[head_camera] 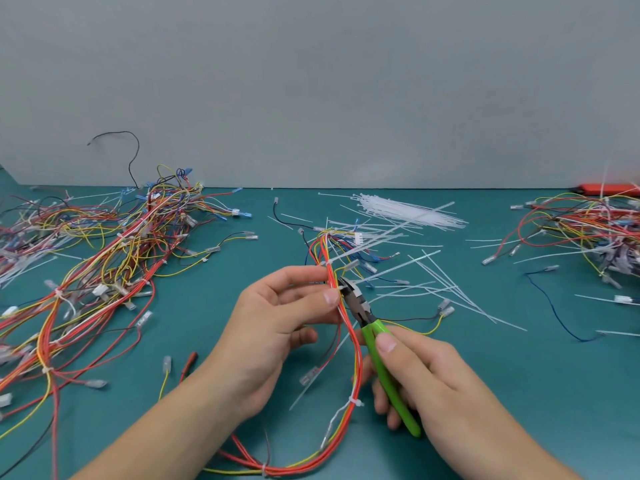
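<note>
Our left hand (277,327) pinches the wire harness (359,368) between thumb and fingertips, just above the teal table (519,375). Our right hand (426,379) is wrapped around the green handles of the cutters (363,311), whose nose sits against a white cable tie (341,288) on the bundle, right beside the left thumb. The harness loops down towards us between both wrists. Loose cable ties (408,209) lie beyond. Tangled wire heaps sit well apart at far left (114,258) and far right (581,230).
</note>
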`<act>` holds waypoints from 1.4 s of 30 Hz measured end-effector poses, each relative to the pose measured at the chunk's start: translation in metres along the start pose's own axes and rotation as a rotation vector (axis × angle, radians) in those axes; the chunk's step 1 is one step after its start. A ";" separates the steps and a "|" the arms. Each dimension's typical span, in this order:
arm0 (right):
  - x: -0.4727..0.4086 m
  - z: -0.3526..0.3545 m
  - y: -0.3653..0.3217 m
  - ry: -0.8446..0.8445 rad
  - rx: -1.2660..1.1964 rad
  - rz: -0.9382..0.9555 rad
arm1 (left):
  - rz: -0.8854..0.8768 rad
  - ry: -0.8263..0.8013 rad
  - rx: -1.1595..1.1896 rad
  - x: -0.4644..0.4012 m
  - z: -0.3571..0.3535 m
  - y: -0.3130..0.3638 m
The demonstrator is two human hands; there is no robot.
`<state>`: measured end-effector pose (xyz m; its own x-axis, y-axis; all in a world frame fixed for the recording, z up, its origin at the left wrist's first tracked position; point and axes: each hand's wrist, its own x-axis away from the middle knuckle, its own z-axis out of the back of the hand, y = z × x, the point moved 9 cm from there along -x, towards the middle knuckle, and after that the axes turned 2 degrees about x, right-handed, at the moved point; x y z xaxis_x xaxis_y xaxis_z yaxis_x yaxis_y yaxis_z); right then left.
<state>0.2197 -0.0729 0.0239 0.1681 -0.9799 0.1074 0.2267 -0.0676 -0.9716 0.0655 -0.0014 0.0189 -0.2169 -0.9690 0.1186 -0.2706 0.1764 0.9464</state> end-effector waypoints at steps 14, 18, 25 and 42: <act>0.003 0.005 0.008 0.035 0.168 -0.038 | -0.013 0.045 0.000 0.000 0.002 -0.003; 0.003 0.006 0.004 0.056 0.248 -0.011 | -0.014 0.047 -0.003 0.001 0.002 -0.003; 0.004 0.007 0.000 0.094 0.327 0.075 | -0.002 0.039 -0.006 0.001 0.001 -0.005; -0.001 0.012 0.007 0.145 0.021 0.070 | 0.119 -0.142 0.153 -0.002 -0.012 -0.006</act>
<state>0.2325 -0.0702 0.0200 0.0443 -0.9990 0.0065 0.2397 0.0043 -0.9708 0.0788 -0.0028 0.0171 -0.3823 -0.9076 0.1733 -0.3717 0.3228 0.8704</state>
